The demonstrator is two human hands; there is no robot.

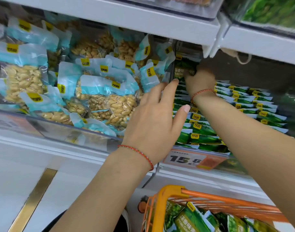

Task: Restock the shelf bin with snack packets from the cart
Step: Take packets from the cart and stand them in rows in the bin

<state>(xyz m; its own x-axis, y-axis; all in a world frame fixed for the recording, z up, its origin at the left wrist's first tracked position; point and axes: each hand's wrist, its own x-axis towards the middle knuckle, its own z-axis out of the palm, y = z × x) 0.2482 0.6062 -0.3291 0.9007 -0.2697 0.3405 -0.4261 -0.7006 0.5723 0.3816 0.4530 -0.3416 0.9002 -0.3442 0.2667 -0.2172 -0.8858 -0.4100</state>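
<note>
Shelf bin (198,162), green pea packets (203,131) | light, crinkly, slippery; grip by edges | right hand (199,77) pinches packet (183,68) | left hand (153,121) spread, empty | cart (173,195) stocked.

1. The green foil pea packets (205,129) in the shelf bin carry yellow logo tabs and white edges.
2. The clear peanut bags (100,91) have pale blue and white tops with yellow labels over tan nuts.
3. The orange wire cart (210,201) holds more green packets (190,220).
4. The orange price tag (193,159) shows black digits on white.
5. Thin red string bracelets (138,153) circle both wrists.
6. The white shelf (34,156) has a gold strip (33,200) below.
</note>
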